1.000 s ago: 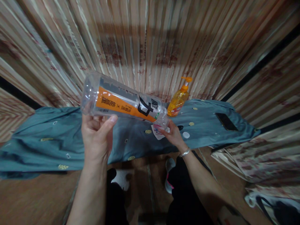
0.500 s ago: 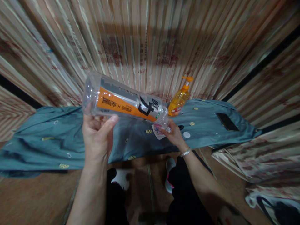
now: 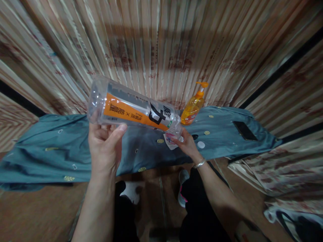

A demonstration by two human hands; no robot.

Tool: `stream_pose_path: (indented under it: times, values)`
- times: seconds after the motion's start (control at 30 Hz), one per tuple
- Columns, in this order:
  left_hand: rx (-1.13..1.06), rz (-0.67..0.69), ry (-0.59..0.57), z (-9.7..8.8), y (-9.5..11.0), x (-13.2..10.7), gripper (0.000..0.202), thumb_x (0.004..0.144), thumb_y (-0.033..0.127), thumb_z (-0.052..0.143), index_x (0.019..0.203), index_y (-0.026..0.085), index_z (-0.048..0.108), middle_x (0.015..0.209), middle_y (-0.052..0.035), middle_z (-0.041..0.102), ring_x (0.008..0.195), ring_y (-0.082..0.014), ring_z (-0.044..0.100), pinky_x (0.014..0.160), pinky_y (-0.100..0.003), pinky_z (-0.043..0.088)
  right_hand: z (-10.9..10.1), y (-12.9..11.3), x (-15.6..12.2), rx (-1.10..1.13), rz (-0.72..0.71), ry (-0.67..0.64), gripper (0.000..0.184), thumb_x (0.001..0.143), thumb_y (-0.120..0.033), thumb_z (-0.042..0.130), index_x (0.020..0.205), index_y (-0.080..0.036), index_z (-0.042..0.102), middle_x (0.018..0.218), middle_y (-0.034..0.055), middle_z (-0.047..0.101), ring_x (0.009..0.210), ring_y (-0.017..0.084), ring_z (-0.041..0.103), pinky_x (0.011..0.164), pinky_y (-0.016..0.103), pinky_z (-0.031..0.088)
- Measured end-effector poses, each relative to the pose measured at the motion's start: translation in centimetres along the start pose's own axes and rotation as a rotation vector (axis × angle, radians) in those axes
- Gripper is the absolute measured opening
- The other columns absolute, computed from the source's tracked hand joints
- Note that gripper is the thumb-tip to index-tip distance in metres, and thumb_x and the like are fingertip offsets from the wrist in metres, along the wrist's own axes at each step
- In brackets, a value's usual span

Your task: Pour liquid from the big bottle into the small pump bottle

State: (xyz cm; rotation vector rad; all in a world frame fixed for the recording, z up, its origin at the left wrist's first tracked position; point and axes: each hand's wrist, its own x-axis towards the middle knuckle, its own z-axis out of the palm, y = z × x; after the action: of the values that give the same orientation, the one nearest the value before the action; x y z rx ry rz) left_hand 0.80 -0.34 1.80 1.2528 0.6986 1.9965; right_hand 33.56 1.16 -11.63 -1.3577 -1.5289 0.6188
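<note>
A clear plastic bottle [image 3: 126,107] with an orange and black label is held lying nearly flat above the cloth, its neck tilted down to the right. My left hand [image 3: 106,144] grips it from below near the base, thumb along the near side. Around the neck close the fingers of my right hand [image 3: 186,143], which wears a silver bracelet. The bottle looks empty, and its mouth is hidden by those fingers. Just under the neck shows a small white and pink packet [image 3: 171,143]; whether my fingers touch it I cannot tell.
A teal cloth [image 3: 148,158] covers the long table. An orange pump bottle [image 3: 193,107] stands at the back. To the right are a round white cap [image 3: 201,145], a small black object [image 3: 195,137] and a dark phone [image 3: 244,130]. Patterned curtains [image 3: 161,50] hang close behind.
Almost nothing differs. The base end of the bottle and my left hand have shifted very slightly left.
</note>
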Motion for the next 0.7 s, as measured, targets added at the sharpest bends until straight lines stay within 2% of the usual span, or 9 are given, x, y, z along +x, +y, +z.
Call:
stream_pose_path:
  times: [0.1,0.2,0.33,0.43,0.53,0.6,0.7]
  values:
    - [-0.003,0.0,0.004,0.04,-0.04,0.0,0.056,0.07,0.045,0.128,0.107,0.034,0.086,0.119,-0.0012,0.09,0.13,-0.029,0.088,0.123,-0.048,0.075,0.08,0.01,-0.02,-0.01,0.005,0.001,0.061,0.09,-0.052,0.099,0.143,-0.028,0.081,0.134,0.0142,0.097,0.123,0.045,0.092,0.106,0.057,0.075]
    - [-0.022,0.023,0.025,0.36,-0.24,-0.12,0.055,0.071,0.047,0.127,0.094,0.03,0.081,0.11,-0.0002,0.087,0.124,-0.0268,0.087,0.123,-0.044,0.074,0.16,0.06,-0.03,-0.026,0.001,0.005,0.061,0.091,-0.052,0.098,0.143,-0.027,0.08,0.133,0.0142,0.097,0.124,0.045,0.092,0.104,0.057,0.075]
    - [-0.027,0.034,0.022,0.75,-0.33,-0.22,0.056,0.072,0.051,0.127,0.092,0.029,0.08,0.101,-0.0002,0.084,0.122,-0.0266,0.086,0.122,-0.045,0.073,0.13,0.04,-0.02,-0.024,-0.008,0.003,0.06,0.092,-0.05,0.098,0.145,-0.027,0.08,0.134,0.0142,0.097,0.125,0.045,0.093,0.104,0.057,0.076]
    - [-0.013,0.026,0.004,0.69,-0.12,-0.16,0.055,0.073,0.05,0.126,0.089,0.03,0.077,0.094,0.0014,0.08,0.119,-0.0277,0.087,0.123,-0.05,0.074,0.04,-0.09,0.0,-0.022,-0.006,-0.001,0.062,0.091,-0.05,0.099,0.146,-0.027,0.081,0.134,0.0144,0.097,0.126,0.046,0.092,0.106,0.059,0.076]
    - [-0.017,0.036,-0.005,0.57,0.05,-0.1,0.058,0.074,0.047,0.125,0.082,0.028,0.072,0.092,0.0014,0.078,0.115,-0.0265,0.087,0.124,-0.048,0.074,0.01,-0.16,-0.01,-0.02,-0.014,0.001,0.062,0.091,-0.052,0.099,0.145,-0.027,0.08,0.134,0.0146,0.097,0.127,0.047,0.092,0.108,0.06,0.076]
    - [-0.028,0.029,-0.003,0.54,0.06,-0.1,0.058,0.074,0.047,0.126,0.084,0.028,0.072,0.093,0.0013,0.079,0.116,-0.0263,0.087,0.124,-0.047,0.074,0.03,-0.14,-0.04,-0.018,-0.018,0.001,0.061,0.092,-0.053,0.098,0.144,-0.027,0.08,0.132,0.0144,0.097,0.125,0.046,0.092,0.107,0.06,0.076]
    - [-0.029,0.027,-0.007,0.52,-0.05,-0.13,0.054,0.074,0.048,0.125,0.092,0.03,0.077,0.098,0.0006,0.081,0.12,-0.0284,0.086,0.127,-0.051,0.072,0.05,-0.09,-0.08,-0.02,-0.016,0.004,0.061,0.092,-0.054,0.098,0.144,-0.028,0.08,0.131,0.0133,0.097,0.122,0.045,0.092,0.104,0.058,0.076]
